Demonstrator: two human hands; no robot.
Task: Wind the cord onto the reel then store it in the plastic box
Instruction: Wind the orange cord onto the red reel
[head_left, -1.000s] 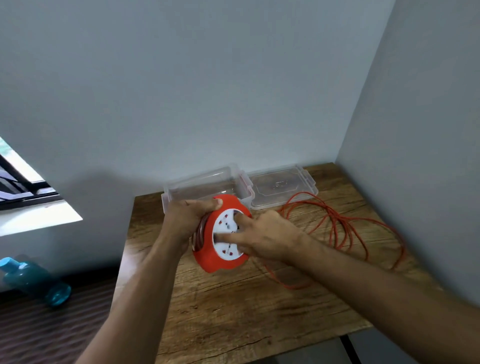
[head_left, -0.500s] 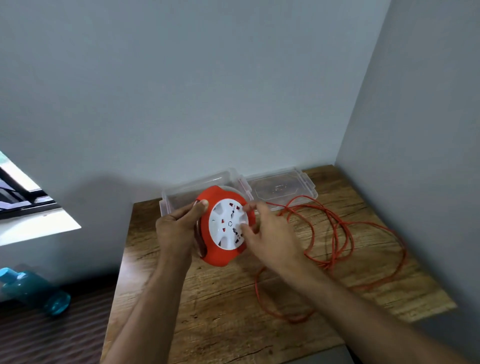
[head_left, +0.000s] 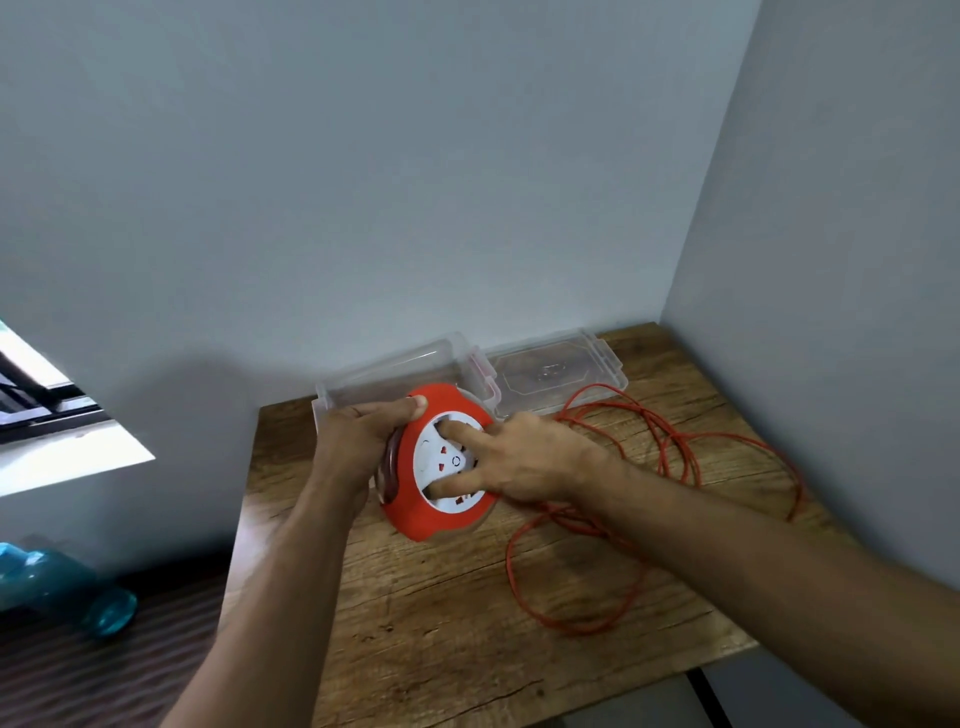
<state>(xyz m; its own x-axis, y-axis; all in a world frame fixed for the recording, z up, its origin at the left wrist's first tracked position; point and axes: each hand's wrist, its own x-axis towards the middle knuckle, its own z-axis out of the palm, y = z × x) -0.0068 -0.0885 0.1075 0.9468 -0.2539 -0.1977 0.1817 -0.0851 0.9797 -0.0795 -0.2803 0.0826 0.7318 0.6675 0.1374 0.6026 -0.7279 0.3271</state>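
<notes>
left hand (head_left: 358, 447) grips the reel (head_left: 421, 512); right hand (head_left: 524, 460) fingers press its white face, cord (head_left: 670, 447) loose.

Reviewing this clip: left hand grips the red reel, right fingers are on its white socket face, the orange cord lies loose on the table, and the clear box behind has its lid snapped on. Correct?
One error: the plastic box is open, and its lid lies flat on the table beside it, as the head view shows. The rest holds: left hand grips the reel, right hand fingers on the white face, cord loose.

One reel (head_left: 415, 514), one box (head_left: 363, 387), one lid (head_left: 556, 371).
</notes>
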